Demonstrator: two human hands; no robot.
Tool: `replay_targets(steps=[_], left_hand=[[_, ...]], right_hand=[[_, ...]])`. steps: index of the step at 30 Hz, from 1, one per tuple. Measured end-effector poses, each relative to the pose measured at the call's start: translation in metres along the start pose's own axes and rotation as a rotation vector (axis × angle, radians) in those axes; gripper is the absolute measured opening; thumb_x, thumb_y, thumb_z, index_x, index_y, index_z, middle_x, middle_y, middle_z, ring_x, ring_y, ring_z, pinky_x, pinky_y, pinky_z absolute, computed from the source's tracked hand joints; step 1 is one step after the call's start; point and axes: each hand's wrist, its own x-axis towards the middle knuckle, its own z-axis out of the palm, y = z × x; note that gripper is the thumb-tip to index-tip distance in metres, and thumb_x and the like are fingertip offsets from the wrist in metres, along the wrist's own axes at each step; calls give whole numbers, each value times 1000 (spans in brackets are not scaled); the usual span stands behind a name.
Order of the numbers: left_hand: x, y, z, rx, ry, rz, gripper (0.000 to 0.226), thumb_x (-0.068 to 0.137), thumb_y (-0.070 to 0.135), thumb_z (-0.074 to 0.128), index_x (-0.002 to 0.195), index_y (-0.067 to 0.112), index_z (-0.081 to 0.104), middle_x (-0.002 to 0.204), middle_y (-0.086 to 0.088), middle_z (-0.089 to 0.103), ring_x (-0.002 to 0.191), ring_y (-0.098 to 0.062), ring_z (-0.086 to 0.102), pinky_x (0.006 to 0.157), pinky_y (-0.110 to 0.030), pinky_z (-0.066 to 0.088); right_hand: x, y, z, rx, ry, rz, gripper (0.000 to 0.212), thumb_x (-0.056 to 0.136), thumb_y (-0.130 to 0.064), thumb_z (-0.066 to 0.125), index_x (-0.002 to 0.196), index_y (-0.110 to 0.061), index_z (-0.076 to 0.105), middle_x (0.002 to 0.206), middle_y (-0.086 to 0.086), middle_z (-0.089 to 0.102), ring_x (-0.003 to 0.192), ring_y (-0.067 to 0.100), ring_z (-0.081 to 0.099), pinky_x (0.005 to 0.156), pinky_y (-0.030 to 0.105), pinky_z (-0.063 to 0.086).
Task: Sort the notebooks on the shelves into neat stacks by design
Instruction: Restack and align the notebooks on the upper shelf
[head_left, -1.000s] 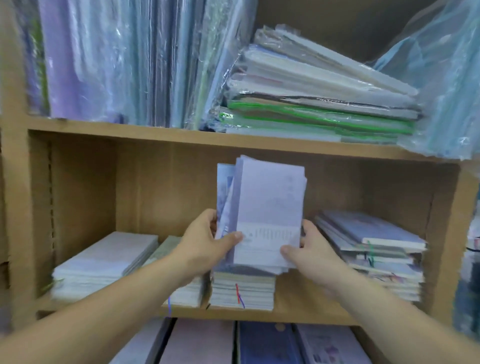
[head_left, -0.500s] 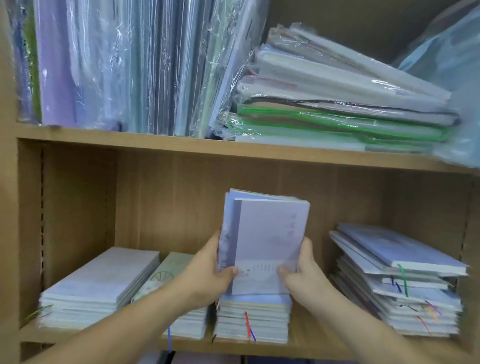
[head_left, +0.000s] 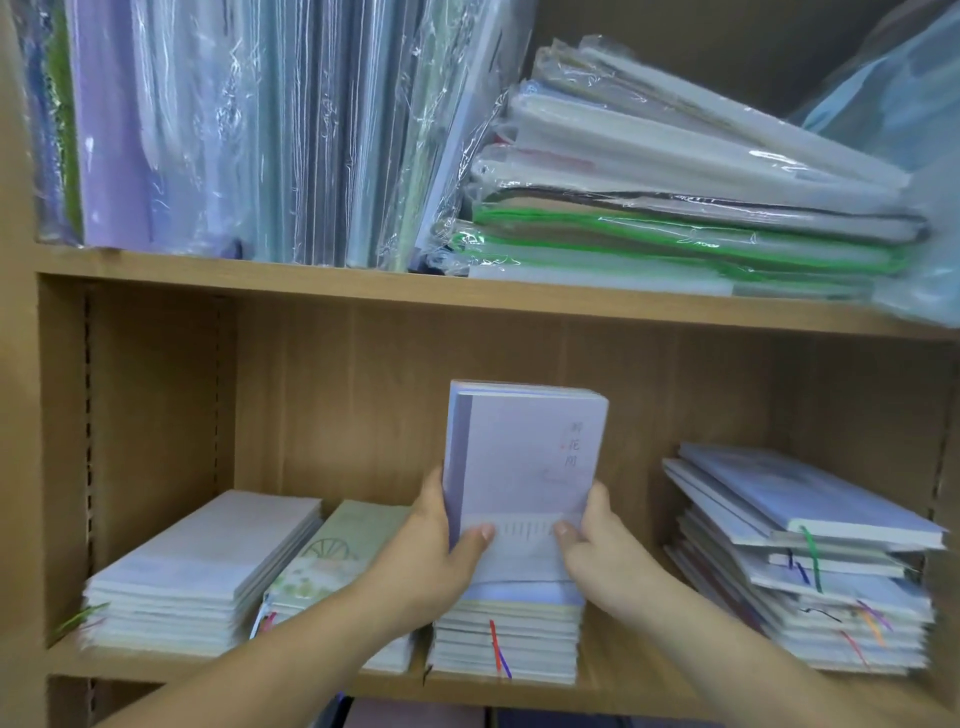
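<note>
A bundle of lilac notebooks (head_left: 524, 457) stands upright on its lower edge on top of the middle stack (head_left: 506, 642) on the lower shelf. My left hand (head_left: 431, 551) grips the bundle's left side, thumb on the front cover. My right hand (head_left: 597, 545) grips its right side the same way. The front cover is pale lilac with small red characters at the upper right. To the left lie a lilac stack (head_left: 202, 577) and a green flower-patterned stack (head_left: 337, 551). At the right sits an untidy, skewed stack (head_left: 800, 561) with coloured ribbons.
The wooden shelf board (head_left: 467, 301) above carries plastic-wrapped notebooks standing upright (head_left: 249, 130) and a leaning wrapped pile (head_left: 685, 176) with green edges. A blue plastic bag (head_left: 914, 104) hangs at the upper right. The shelf's side wall (head_left: 57, 457) bounds the left.
The fanned, tilted bundle has been squared up and lowered onto the middle stack. Both hands slid down with it. The camera moved closer and to the left.
</note>
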Motion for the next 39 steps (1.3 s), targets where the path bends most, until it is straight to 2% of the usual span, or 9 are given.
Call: replay_targets(steps=[4,14,17,21,24,26,28,32,39], left_hand=[[-7,-14,7,213,21,-22,46,103,48,44,141,40,20,130,8,56,111,-13,59,91,-35,53],[-9,-21,-4,310,-206,-152,64,102,43,45,153,32,10,147,11,46,130,-16,50,113,-36,41],[-5,-16,-11,324,-162,-189,56,96,47,48,145,34,24,139,3,49,127,-22,52,110,-43,44],[-7,15,-17,232,-148,-142,44,95,48,52,132,28,42,131,7,59,118,-14,58,102,-37,50],[-22,47,-7,92,-150,-118,27,100,39,58,121,23,57,106,8,67,79,-2,61,66,-18,49],[-36,66,9,1,-212,-153,21,102,34,57,112,16,61,86,1,63,61,-3,62,52,-19,46],[-49,76,27,-76,-287,-215,24,102,35,58,106,11,61,76,0,61,60,-6,65,52,-23,48],[-67,83,69,-226,-366,-342,31,99,35,64,90,6,59,62,-3,60,64,-22,63,45,-22,42],[-84,66,123,-445,-396,-596,23,98,31,65,96,10,57,56,1,58,68,-27,71,48,-24,37]], right_hand=[[-2,10,5,-48,-50,-3,15,107,-22,41,118,-22,31,128,-3,48,106,6,50,88,25,40],[-4,23,15,-37,-126,52,31,106,-21,40,119,-34,14,134,-4,46,113,7,49,97,28,39],[-8,19,15,-20,-77,36,39,105,-22,43,128,-36,15,137,-6,49,118,10,52,104,32,43],[-23,-2,-14,20,-60,-41,52,107,-25,41,149,-34,12,142,-16,43,130,5,43,105,18,31],[-45,-4,-51,-80,-90,-29,31,108,-32,37,137,-36,27,128,-22,49,113,-6,49,88,8,36],[-65,4,-75,-144,-98,52,23,108,-40,35,129,-33,39,123,-15,56,107,-3,53,88,20,44],[-89,13,-94,-173,-110,127,26,107,-44,34,123,-29,49,112,-9,62,98,6,61,90,29,50],[-133,35,-117,-19,-161,314,27,109,-34,37,117,-16,55,83,10,57,56,12,57,63,36,58],[-146,75,-112,64,-100,464,27,109,-33,38,102,-13,54,80,12,50,54,20,54,57,36,56]])
